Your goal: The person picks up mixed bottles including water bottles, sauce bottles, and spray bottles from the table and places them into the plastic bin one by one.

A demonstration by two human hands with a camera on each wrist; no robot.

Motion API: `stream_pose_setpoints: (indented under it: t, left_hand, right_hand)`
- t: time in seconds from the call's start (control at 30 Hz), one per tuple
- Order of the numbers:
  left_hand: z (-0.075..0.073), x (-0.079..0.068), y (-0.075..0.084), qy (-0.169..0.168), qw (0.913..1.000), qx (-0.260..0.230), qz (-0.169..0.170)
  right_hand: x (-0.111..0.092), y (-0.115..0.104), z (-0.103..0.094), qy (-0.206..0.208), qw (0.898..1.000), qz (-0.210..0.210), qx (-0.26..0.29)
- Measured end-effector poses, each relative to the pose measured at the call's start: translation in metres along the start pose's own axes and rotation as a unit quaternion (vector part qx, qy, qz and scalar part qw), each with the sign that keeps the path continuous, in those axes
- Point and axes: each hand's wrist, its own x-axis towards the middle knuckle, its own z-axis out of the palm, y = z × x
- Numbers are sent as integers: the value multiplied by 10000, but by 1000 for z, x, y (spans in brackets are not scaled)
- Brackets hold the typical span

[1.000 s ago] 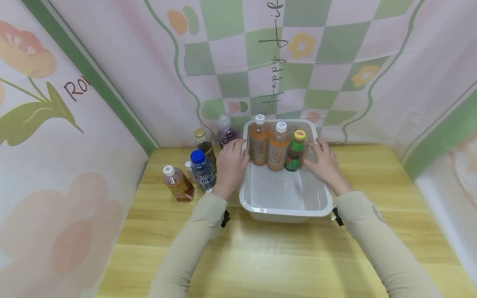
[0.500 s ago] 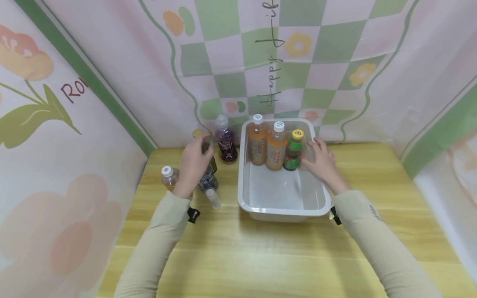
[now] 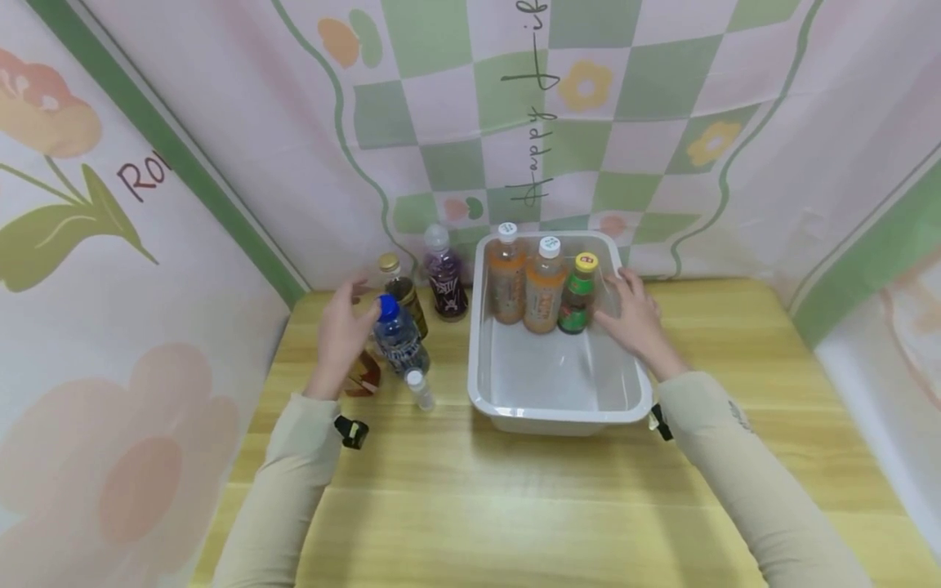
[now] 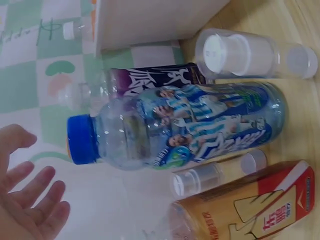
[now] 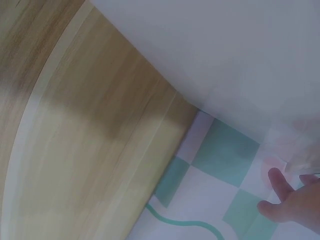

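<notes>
My left hand [image 3: 341, 335] is over the left-hand group of bottles, with nothing in it. In the left wrist view its loosely bent fingers [image 4: 37, 195] are beside a blue-capped clear bottle [image 4: 200, 127], apart from the cap. An amber drink bottle [image 3: 363, 376] is partly hidden below this hand. A gold-capped bottle [image 3: 407, 304] and a purple drink bottle [image 3: 445, 286] stand behind. My right hand [image 3: 634, 322] rests at the right rim of a white plastic basin [image 3: 562, 416], fingers spread. Inside stand two orange drink bottles [image 3: 544, 298] and a yellow-capped green bottle [image 3: 577, 302].
A small white-capped clear bottle [image 3: 420, 390] stands left of the basin; another small spray bottle [image 4: 220, 172] is beside the amber bottle. Patterned cloth [image 3: 515, 139] closes off the back of the wooden table [image 3: 515, 506].
My left hand has moved left from the basin's left rim, past the bottles. The small white-capped bottle now stands in front of the blue-capped one. My right hand has stayed at the rim.
</notes>
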Motion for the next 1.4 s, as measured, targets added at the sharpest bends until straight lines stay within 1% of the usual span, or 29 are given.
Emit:
stream_pose_setpoints:
  t: [0.2, 0.33, 0.47, 0.63, 0.97, 1.17, 1.4]
  left_hand:
    - [5, 2, -8, -197, 9996, 185, 59]
    - [9, 3, -10, -378, 9990, 150, 169]
    - [12, 4, -13, -503, 9986, 49, 147]
    - [16, 4, -17, -479, 9987, -38, 192]
    - [22, 4, -21, -450, 9986, 64, 281]
    - [25, 5, -24, -351, 9987, 84, 356]
    - [26, 4, -24, -350, 9990, -106, 245]
  right_hand:
    - [1, 0, -1, -10, 10000, 23, 36]
    - [1, 0, -1, -33, 10000, 32, 19]
    - [1, -1, 0, -44, 10000, 21, 48]
    - [1, -1, 1, -70, 9999, 45, 87]
    - [1, 0, 0, -101, 9998, 144, 82]
    - [0, -1, 0, -104, 9998, 155, 101]
    - [0, -1, 0, -69, 9998, 126, 117]
